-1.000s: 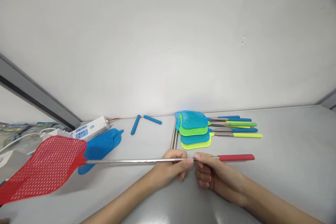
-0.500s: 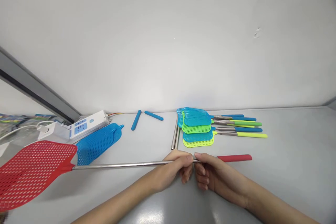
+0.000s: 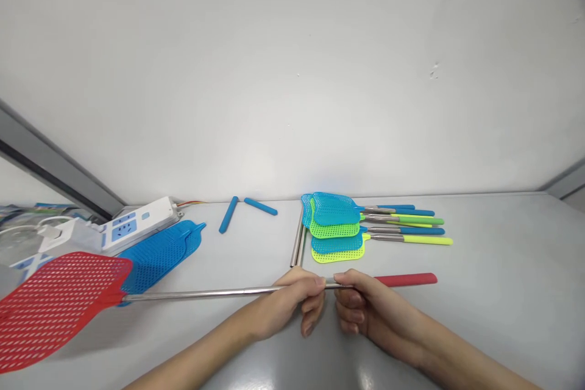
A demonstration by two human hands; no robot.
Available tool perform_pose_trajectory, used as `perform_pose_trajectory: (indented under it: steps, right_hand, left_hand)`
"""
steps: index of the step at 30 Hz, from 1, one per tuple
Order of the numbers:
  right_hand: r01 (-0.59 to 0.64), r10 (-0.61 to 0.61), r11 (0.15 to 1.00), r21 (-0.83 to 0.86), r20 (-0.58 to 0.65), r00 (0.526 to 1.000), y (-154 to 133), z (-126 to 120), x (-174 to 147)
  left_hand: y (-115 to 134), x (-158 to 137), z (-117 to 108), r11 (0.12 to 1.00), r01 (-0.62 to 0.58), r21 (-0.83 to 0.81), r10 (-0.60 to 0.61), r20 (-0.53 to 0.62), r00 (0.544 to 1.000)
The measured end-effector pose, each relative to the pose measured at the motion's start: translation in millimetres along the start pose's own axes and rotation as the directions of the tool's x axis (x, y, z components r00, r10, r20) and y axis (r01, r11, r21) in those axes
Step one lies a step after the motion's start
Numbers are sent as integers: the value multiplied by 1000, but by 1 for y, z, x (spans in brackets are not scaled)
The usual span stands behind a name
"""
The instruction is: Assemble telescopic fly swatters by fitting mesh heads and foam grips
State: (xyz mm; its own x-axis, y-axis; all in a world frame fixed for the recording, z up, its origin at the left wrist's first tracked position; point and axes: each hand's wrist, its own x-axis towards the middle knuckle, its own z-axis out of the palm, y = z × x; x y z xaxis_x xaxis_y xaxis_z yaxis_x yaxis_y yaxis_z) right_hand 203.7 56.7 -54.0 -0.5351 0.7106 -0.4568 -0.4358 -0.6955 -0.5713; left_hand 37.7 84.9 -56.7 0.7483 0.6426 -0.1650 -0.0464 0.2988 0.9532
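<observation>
The left hand (image 3: 290, 304) and right hand (image 3: 370, 308) both have fingers pinched on the rod (image 3: 196, 294) of the red swatter (image 3: 68, 298). More swatters (image 3: 338, 210) lie on the bench (image 3: 493, 256).

I get a bright, evenly lit feed, the light apparently falling from overhead. Beyond the left hand (image 3: 297, 298) and right hand (image 3: 371, 304), the white wall (image 3: 283, 85) carries a soft sheen. Nearer the camera than both, glare spots whiten the counter (image 3: 493, 274). Left of the left hand, a faint shadow lies beneath the red fly swatter (image 3: 86, 298), whose outer end looks stretched by the wide lens. Both hands look sharp.
</observation>
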Motion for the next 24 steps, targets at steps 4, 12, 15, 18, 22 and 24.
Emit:
perform_pose_trajectory:
  steps: [4, 12, 15, 18, 22, 24]
  right_hand:
    - [-5, 5, 1000, 21, -8, 1000, 2, -2, 1]
    - [-13, 14, 999, 29, -41, 999, 0, -1, -2]
    - [-32, 35, 998, 59, -58, 998, -2, 0, -1]
    - [-59, 66, 992, 109, -63, 996, -3, -1, 1]
    - [-86, 100, 979, 186, -64, 993, -5, -2, 1]
    - [-105, 120, 971, 215, -62, 991, -7, -3, 1]
  left_hand:
    - [1, -3, -1, 1000, 1, -22, 0, 9, 1000]
    - [7, -8, -2, 998, 49, -30, -49, 5, 999]
    - [11, -6, -3, 998, 59, 2, -59, 1, 998]
    - [14, -4, -5, 997, 73, 24, -73, 0, 997]
    - [12, -3, -10, 997, 70, 34, -70, -3, 998]
    - [11, -3, -12, 998, 56, 36, -56, -10, 998]
